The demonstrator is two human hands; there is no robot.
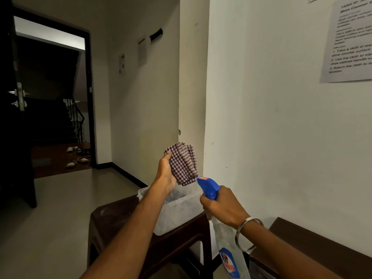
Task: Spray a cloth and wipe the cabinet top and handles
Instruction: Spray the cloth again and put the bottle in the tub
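My left hand [165, 174] holds up a folded maroon-and-white checked cloth [183, 164] in front of the wall corner. My right hand [223, 206] grips the neck of a clear spray bottle [229, 250] with a blue trigger head [208, 187]. The nozzle points up and left at the cloth, a short gap below it. The dark brown cabinet top [314, 240] shows at the lower right, against the white wall. Its handles are out of view.
A translucent plastic tub [181, 214] sits on a dark brown stool [112, 218] below my hands. A printed task sheet [350, 43] hangs on the wall at the right. An open doorway [52, 101] at the left shows stairs and several slippers.
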